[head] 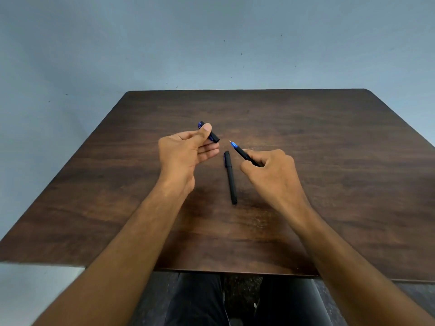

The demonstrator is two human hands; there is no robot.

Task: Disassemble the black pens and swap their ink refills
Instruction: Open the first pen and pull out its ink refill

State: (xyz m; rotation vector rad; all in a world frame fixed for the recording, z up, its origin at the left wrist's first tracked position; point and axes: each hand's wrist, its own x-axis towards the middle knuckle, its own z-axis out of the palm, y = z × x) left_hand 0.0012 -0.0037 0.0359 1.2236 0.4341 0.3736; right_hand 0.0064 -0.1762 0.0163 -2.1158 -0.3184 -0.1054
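Left hand (186, 152) pinches cap (210, 133); right hand (270, 170) grips uncapped pen (242, 153). Light, slick, probably; hold barrel, unscrew near tip.

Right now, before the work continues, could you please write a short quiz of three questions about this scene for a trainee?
1. True or false: the left hand holds a pen cap.
2. Which pen still has its cap on? A) the pen body in the right hand B) the pen lying on the table
3. What colour is the section behind the tip of the uncapped pen?

Key: 1 true. 2 B, the capped pen between the hands. 3 blue.
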